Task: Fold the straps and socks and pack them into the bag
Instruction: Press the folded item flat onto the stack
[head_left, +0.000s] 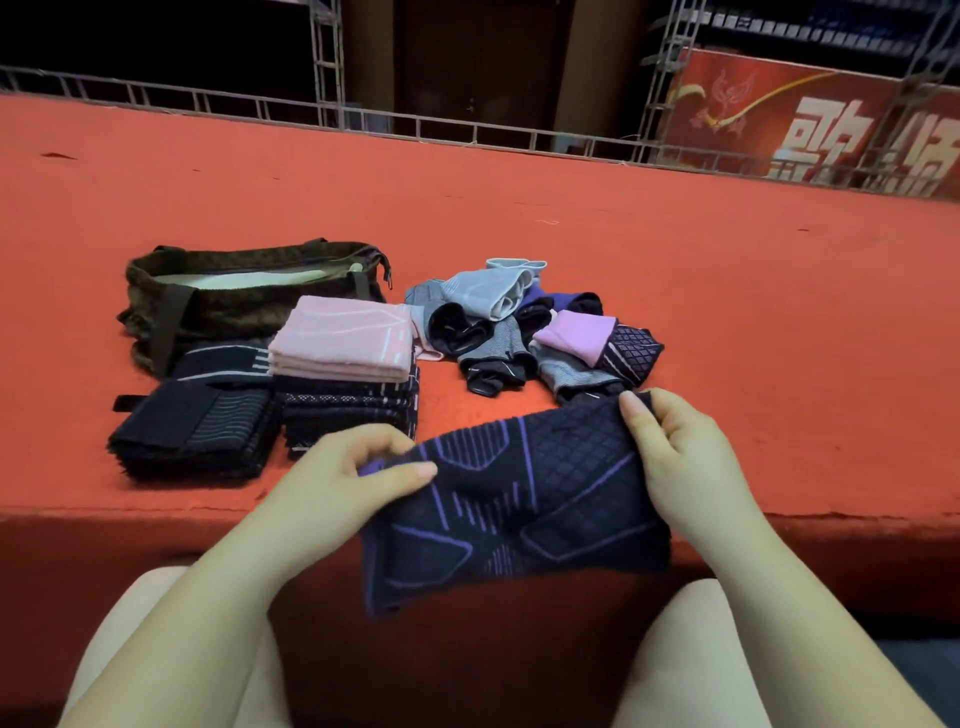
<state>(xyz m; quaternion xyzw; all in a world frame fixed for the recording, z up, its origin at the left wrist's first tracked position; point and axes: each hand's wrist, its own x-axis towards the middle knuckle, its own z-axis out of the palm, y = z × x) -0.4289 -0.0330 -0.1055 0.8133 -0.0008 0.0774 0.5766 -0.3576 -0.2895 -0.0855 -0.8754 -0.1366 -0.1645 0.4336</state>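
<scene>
A dark navy strap with purple lines (519, 499) hangs over the front edge of the red carpeted platform (623, 249). My left hand (363, 467) pinches its upper left corner and my right hand (675, 457) pinches its upper right corner. To the left stand folded stacks: pink pieces on dark ones (345, 340) and a black stack (197, 426). Behind them sits an open dark olive bag (234, 306). A loose pile of unfolded socks and straps (530, 332), grey, black, light blue and lilac, lies behind the held strap.
A metal truss rail (415, 124) runs along the platform's far edge, with a red banner (831, 119) at the back right. My knees (156, 623) sit below the platform's front edge.
</scene>
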